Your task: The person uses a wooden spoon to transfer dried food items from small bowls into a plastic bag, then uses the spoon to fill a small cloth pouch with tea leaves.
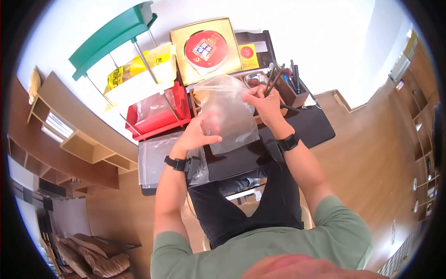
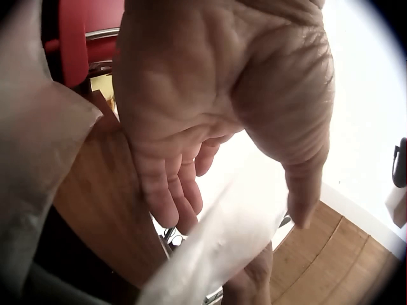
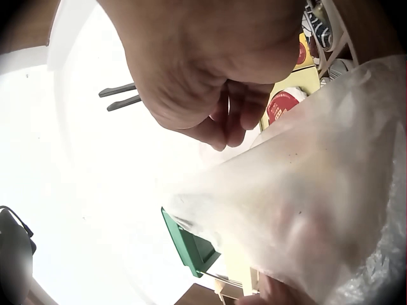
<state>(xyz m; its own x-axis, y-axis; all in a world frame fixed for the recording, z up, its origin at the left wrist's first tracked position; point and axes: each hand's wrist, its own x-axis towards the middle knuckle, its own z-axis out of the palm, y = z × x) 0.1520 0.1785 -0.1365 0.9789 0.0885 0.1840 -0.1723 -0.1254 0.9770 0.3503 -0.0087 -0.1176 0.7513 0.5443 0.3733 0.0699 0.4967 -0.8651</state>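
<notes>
Left hand [image 1: 193, 136] pinching clear bag [image 1: 227, 116], right hand [image 1: 265, 103] gripping chopsticks [image 1: 273, 78] apparently at its mouth, red bin [image 1: 160, 114] close left

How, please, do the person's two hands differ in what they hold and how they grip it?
The left hand holds the clear plastic bag at its lower left side, thumb across the film. The right hand is curled at the bag's upper right edge and also grips dark brown chopsticks. Both wear black wrist straps.

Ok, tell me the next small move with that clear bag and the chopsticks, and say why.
Probably lower the chopsticks tips-first into the clear plastic bag. The right hand grips them at the bag's upper edge while the left hand holds the bag's side up off the table; whether the mouth is open enough is hard to tell.
</notes>
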